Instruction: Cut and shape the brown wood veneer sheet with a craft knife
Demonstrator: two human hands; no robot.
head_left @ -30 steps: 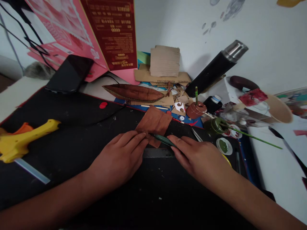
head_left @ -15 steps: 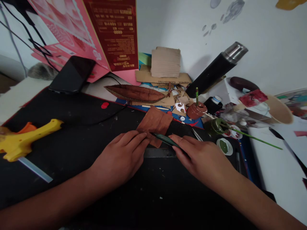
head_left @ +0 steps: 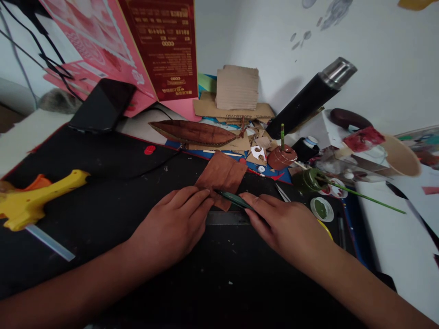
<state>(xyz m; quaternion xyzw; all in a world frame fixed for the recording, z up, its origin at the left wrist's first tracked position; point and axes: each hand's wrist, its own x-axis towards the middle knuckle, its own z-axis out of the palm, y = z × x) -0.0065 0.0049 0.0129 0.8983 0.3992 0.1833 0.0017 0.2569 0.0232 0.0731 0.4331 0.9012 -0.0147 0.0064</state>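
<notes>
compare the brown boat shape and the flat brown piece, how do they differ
The boat shape is hollow, with raised sides and pointed ends; the flat piece has fairly straight edges. The boat shape lies farther back, untouched, while the flat piece lies under the fingers of the left hand. Both are reddish brown.

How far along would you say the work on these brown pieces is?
The boat-shaped shell looks already formed and coloured. In hand is the flat brown piece: the left hand steadies it while the right hand holds a dark green tool against it. The piece lies unattached to the shell, so any joining is probably left.
</notes>
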